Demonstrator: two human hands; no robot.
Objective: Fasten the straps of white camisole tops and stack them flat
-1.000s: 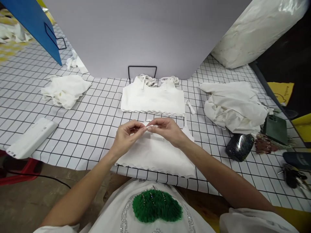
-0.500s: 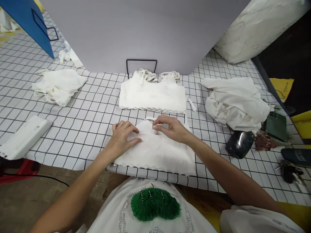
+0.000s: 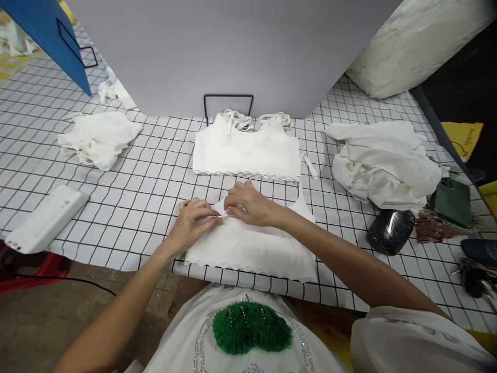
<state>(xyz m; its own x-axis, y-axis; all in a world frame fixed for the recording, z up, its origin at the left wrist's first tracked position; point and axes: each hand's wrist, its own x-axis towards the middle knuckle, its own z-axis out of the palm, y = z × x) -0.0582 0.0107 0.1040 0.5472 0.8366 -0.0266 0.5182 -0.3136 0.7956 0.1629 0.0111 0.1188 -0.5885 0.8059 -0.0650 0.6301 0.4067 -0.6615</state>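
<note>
A small white crop top (image 3: 256, 248) with a scalloped hem lies flat at the near edge of the checked table (image 3: 147, 186). My left hand (image 3: 194, 220) and my right hand (image 3: 248, 203) meet at the top's upper left corner. Both pinch a thin white strap there, fingers closed, fingertips almost touching. A second white top (image 3: 246, 153) of the same kind lies flat just beyond, its straps bunched at its far edge.
A grey board stands behind on a black wire stand (image 3: 228, 98). Crumpled white cloth (image 3: 99, 137) lies at the left, a bigger pile (image 3: 384, 160) at the right. A white flat device (image 3: 44, 217) sits front left. A black pouch (image 3: 390, 233), green case (image 3: 452, 202) and keys (image 3: 471, 272) are at the right.
One second ago both hands held the strap raised above the top. They have come down onto the cloth, and my right hand has shifted left to meet my left.
</note>
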